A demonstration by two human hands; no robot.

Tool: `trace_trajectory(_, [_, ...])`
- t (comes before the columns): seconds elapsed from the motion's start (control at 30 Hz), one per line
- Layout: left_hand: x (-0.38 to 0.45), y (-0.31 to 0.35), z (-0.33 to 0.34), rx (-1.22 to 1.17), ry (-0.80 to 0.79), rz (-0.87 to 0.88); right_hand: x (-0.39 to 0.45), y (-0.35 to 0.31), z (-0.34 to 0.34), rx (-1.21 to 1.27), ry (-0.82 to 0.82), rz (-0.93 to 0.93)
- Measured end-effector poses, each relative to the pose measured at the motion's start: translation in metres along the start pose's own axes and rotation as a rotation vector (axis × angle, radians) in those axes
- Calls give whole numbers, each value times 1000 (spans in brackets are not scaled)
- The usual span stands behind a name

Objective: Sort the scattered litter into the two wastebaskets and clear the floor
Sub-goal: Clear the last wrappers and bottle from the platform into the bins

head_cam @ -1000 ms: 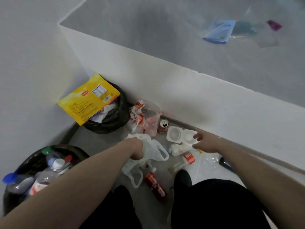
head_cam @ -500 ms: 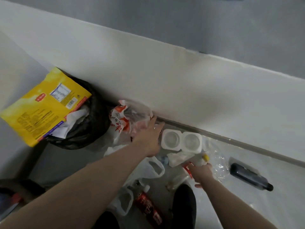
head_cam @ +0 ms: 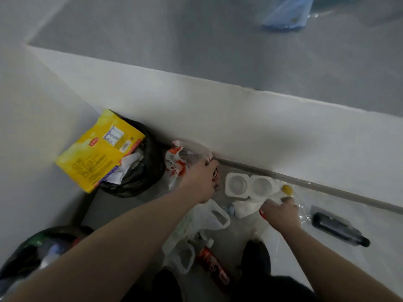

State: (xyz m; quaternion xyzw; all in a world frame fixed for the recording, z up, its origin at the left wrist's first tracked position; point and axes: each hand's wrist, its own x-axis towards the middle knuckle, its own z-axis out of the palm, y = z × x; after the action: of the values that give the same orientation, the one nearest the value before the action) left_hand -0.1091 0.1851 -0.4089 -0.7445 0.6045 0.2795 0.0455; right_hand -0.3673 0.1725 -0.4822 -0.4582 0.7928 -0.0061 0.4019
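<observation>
My left hand (head_cam: 201, 182) reaches to the foot of the wall and curls round a red drink can (head_cam: 216, 173), next to a red-and-white plastic bag (head_cam: 177, 159). My right hand (head_cam: 281, 212) grips a small red-labelled bottle (head_cam: 261, 212), mostly hidden under it, beside a white bottle (head_cam: 246, 206). A white twin-cup tray (head_cam: 248, 185) lies between my hands. One black-lined wastebasket (head_cam: 148, 171) holds a yellow packet (head_cam: 98, 153) and paper. The other wastebasket (head_cam: 26, 256), at lower left, holds plastic bottles.
A white carrier bag (head_cam: 205, 223), a red bottle (head_cam: 214, 265), a dark bottle (head_cam: 339, 228) and clear wrap (head_cam: 305, 205) lie on the floor. A low white wall (head_cam: 239, 131) closes off the corner. A blue bag (head_cam: 285, 14) lies beyond it. My dark-clad legs fill the bottom edge.
My left hand let go of the white carrier bag, reached forward and closed on the can. My right hand dropped from the cup tray and took hold of the small bottle.
</observation>
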Motion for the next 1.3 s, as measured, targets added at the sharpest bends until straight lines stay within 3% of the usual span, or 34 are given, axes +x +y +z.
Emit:
trace_trajectory(0.13, [-89,-17,-74,-76,109,-1,-58,-71,-48,-183,-130,-245])
trace_trajectory(0.23, [-173,-52,-118,-179,287,-35,-113,-129,-67,-317,-263,-458])
trace_trajectory(0.33, [-262,-94,-148,-284,439,-94,-194,-178,-74,-312,-257,-657])
trace_trajectory(0.5, [-396,-174,-154,-383,626,-286,-329,-213,-49,-192,-239,-993])
trace_trajectory(0.7, [-495,-233,-132,-501,727,-489,-444,-212,0,-171,-314,-1241])
trace_trajectory(0.9, [-515,-266,-116,-551,772,-592,-467,-217,77,-301,-355,-1231])
trace_trajectory(1.1, [-481,-288,-102,-545,687,-650,-470,-200,127,-362,-444,-1055])
trace_trajectory(1.3, [-429,-310,-89,-515,571,-715,-447,-172,149,-330,-432,-854])
